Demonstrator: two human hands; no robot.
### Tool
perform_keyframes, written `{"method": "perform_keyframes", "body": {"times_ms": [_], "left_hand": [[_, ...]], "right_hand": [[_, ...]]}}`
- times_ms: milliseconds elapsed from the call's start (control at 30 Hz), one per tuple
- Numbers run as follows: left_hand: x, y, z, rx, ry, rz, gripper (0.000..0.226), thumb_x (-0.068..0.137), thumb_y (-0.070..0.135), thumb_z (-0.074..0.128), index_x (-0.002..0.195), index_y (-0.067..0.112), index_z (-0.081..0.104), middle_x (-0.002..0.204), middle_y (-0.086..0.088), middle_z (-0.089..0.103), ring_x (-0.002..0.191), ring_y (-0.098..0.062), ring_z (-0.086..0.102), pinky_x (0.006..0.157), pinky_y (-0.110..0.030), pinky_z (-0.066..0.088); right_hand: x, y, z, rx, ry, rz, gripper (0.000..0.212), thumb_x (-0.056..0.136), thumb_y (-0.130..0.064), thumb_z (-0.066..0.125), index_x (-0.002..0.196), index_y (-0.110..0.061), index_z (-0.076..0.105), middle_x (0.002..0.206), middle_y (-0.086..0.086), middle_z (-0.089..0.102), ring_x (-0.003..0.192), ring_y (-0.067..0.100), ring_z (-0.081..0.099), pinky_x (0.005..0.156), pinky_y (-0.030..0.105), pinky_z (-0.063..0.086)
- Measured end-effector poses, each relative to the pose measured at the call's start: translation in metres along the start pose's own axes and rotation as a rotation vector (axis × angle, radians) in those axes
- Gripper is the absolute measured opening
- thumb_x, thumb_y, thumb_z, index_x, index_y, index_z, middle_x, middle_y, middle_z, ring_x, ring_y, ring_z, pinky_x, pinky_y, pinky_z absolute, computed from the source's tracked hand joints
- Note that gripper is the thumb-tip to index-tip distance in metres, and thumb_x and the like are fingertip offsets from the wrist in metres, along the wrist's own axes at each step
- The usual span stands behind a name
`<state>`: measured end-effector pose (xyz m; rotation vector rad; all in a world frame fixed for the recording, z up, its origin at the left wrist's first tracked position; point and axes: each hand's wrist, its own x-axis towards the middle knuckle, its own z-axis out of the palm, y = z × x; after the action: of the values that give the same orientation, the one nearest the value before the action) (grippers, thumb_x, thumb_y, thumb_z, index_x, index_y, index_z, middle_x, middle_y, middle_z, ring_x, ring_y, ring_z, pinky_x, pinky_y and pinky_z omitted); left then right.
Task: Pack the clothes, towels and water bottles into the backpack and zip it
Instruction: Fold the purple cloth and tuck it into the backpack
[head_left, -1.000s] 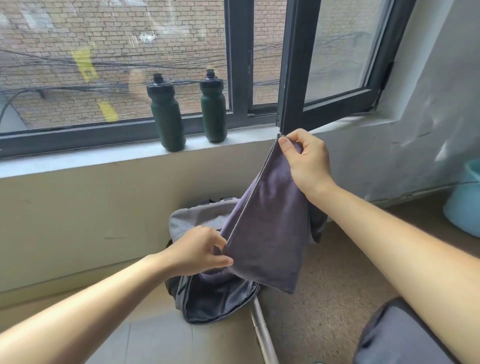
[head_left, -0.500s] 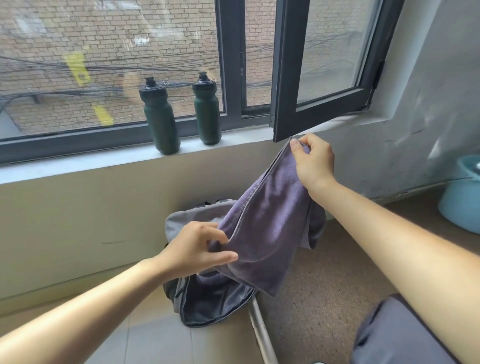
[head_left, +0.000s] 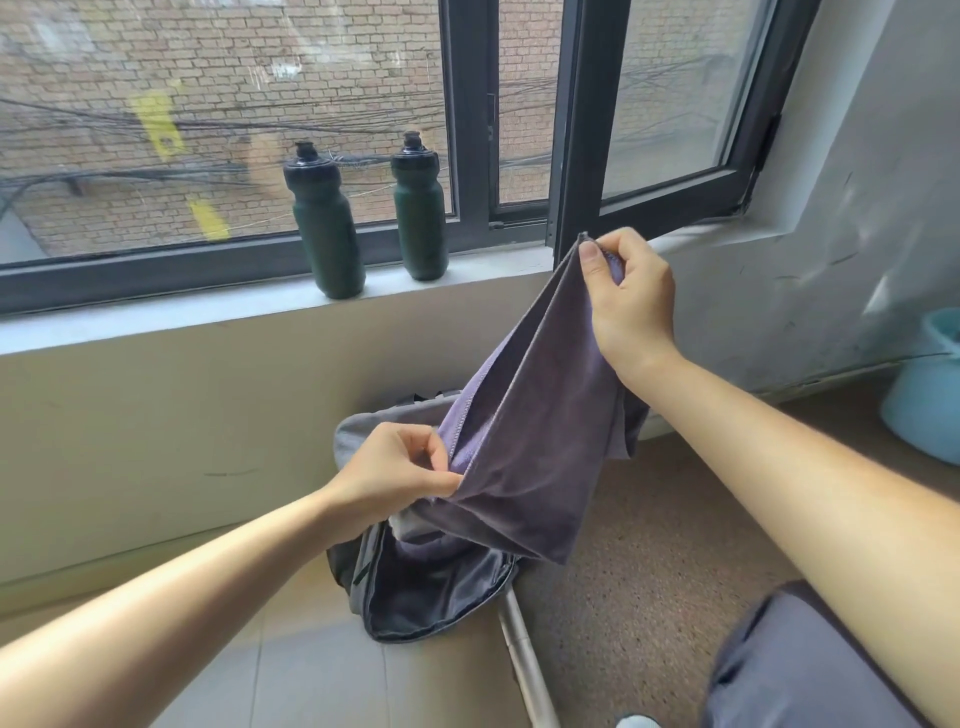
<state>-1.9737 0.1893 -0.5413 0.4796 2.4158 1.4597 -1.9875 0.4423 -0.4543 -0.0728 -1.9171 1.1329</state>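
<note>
A purple-grey towel (head_left: 540, 415) hangs folded above the open grey backpack (head_left: 431, 592), which stands on the floor against the wall. My right hand (head_left: 628, 301) pinches the towel's top corner up near the window sill. My left hand (head_left: 400, 467) pinches its lower edge just over the backpack's mouth. Inside the backpack, dark lining and some purple cloth show. Two dark green water bottles (head_left: 324, 228) (head_left: 420, 213) stand upright on the window sill, apart from both hands.
An open window sash (head_left: 665, 130) juts inward above my right hand. A light blue bucket (head_left: 924, 400) stands on the right floor. A metal floor strip (head_left: 524, 665) runs toward me. My knee in grey cloth (head_left: 800, 670) is at lower right.
The towel stays held between both hands; my left hand has shifted its pinch along the lower edge, and the fold has opened slightly. The bottles and backpack have not moved.
</note>
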Motion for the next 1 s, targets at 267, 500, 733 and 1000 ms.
{"method": "perform_keyframes", "body": {"times_ms": [267,500,733,1000], "left_hand": [[0.008,-0.016,0.0,0.034,-0.016,0.074,0.017,0.079,0.001,0.062,0.086,0.014,0.054,0.057,0.007,0.051,0.06,-0.018,0.043,0.057,-0.025,0.037],[0.012,-0.028,0.0,0.083,-0.082,0.172,0.04,0.069,0.026,0.078,0.092,0.016,0.048,0.065,0.011,0.052,0.061,-0.016,0.043,0.056,-0.025,0.039],[0.021,-0.033,0.01,0.238,0.096,0.292,0.031,0.068,0.043,0.074,0.084,0.021,0.059,0.081,0.007,0.066,0.079,-0.016,0.065,0.072,-0.04,0.057],[0.038,-0.008,0.033,0.209,0.339,0.467,0.044,0.079,0.029,0.081,0.113,0.029,0.053,0.112,0.016,0.061,0.097,-0.005,0.064,0.083,-0.031,0.054]], "right_hand": [[-0.002,-0.006,0.001,0.0,-0.014,-0.064,0.021,0.101,-0.023,0.059,0.083,-0.012,0.058,0.072,0.006,0.051,0.065,0.006,0.039,0.061,0.012,0.034],[0.002,-0.007,-0.001,0.008,0.027,-0.067,0.02,0.1,-0.022,0.06,0.081,-0.018,0.055,0.065,-0.012,0.043,0.06,-0.001,0.041,0.061,0.01,0.033],[-0.001,-0.02,-0.002,0.07,-0.013,-0.144,0.02,0.1,-0.019,0.06,0.081,-0.016,0.056,0.064,-0.014,0.036,0.059,0.0,0.037,0.06,0.013,0.031],[-0.006,-0.025,-0.003,0.101,-0.189,-0.244,0.02,0.1,-0.017,0.062,0.086,-0.003,0.063,0.069,-0.013,0.046,0.063,-0.002,0.04,0.063,0.014,0.035]]}}
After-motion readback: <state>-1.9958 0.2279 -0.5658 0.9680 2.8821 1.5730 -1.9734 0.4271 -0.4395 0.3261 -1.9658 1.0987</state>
